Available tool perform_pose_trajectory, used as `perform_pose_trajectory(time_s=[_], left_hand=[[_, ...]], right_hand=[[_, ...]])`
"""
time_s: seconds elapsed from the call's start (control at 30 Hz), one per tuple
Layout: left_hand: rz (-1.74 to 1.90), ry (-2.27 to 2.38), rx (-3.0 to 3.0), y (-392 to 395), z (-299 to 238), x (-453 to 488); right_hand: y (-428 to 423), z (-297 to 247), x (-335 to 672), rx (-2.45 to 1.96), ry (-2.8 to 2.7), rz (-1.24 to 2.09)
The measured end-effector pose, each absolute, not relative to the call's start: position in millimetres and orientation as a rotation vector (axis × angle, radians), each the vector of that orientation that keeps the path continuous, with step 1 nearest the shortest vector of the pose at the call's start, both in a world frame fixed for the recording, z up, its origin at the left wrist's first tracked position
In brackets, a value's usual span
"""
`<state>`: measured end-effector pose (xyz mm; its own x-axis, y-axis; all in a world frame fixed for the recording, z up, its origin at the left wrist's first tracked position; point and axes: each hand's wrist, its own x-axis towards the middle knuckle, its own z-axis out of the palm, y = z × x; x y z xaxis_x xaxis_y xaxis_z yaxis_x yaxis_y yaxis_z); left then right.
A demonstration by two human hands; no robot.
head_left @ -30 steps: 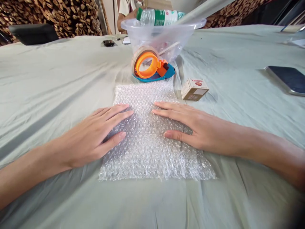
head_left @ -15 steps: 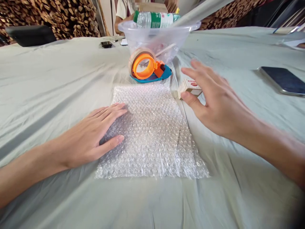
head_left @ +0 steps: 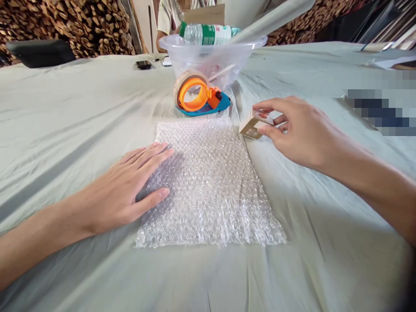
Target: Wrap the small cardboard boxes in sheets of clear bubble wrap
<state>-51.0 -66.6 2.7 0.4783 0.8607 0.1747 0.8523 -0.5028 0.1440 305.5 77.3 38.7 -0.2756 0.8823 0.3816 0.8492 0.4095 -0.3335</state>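
Observation:
A sheet of bubble wrap (head_left: 208, 186) lies flat on the cloth-covered table in front of me. My left hand (head_left: 136, 182) rests on its left edge, palm down with fingers stretched out. To the right of the sheet's far corner, my right hand (head_left: 292, 130) grips a small cardboard box (head_left: 251, 125) between thumb and fingers. The box looks tilted, close to the table; whether it still touches the cloth I cannot tell. Beyond the wrap sits a tape dispenser (head_left: 203, 97), orange and blue, with a roll of tape on it.
Behind the dispenser stands a clear plastic basin (head_left: 208, 56) with a green-labelled bottle (head_left: 209, 34) lying across its top. A dark case (head_left: 40, 53) and a small black device (head_left: 143, 64) lie farther left. Another person (head_left: 167, 19) is across the table. A pixelated dark object (head_left: 380, 110) lies right.
My right hand has closed its fingers on the small box, which is now tipped. My left hand has stayed on the bubble wrap. The view has shifted slightly.

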Motion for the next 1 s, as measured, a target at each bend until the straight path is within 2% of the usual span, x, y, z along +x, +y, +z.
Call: perform_pose_trajectory(time_s=[0.2, 0.37, 0.57, 1.0], left_hand=[[0.296, 1.591, 2.598, -65.7, 12.8, -44.3], [0.298, 1.612, 2.580, -65.6, 12.4, -43.3], [0.304, 1.626, 2.565, -66.5, 11.0, -42.8], [0.408, 1.677, 2.547, -68.3, 9.7, -47.3]], right_hand=[[40.8, 34.9, 279.5, -0.817, -1.977, 0.253], [27.3, 16.8, 264.4, -0.545, -2.130, 0.407], [33.9, 6.5, 263.8, -0.539, -2.396, 0.438], [31.6, 6.6, 259.8, -0.673, -2.337, 0.574]])
